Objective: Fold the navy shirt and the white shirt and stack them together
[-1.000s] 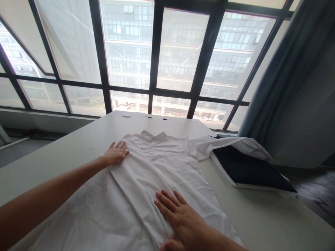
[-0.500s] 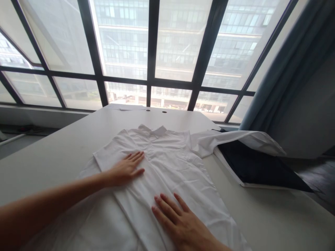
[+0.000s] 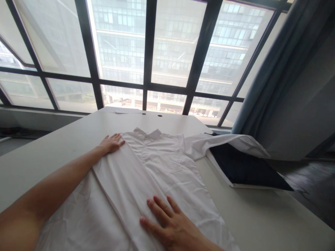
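Observation:
A white collared shirt [image 3: 167,167] lies spread over the table, its collar pointing away from me. One sleeve is laid across the body lengthwise toward me; the other stretches right, over a dark folded cloth. My left hand [image 3: 113,143] rests with fingers spread on the shirt's left shoulder, left of the collar. Lower down, my right hand [image 3: 171,221] lies flat with spread fingers on the shirt's front, near the lower middle of the view. Neither hand grips the fabric.
The white table [image 3: 65,143] extends toward large dark-framed windows. On its right sits a dark folded cloth [image 3: 246,167] over white material. Thin white sheets [image 3: 119,110] lie at the far edge. A blue-grey curtain [image 3: 264,76] hangs at the right.
My left hand has moved from the shirt's chest up and left to the shoulder. My right hand has stayed on the lower front, its fingers a little more spread. The view has shifted slightly.

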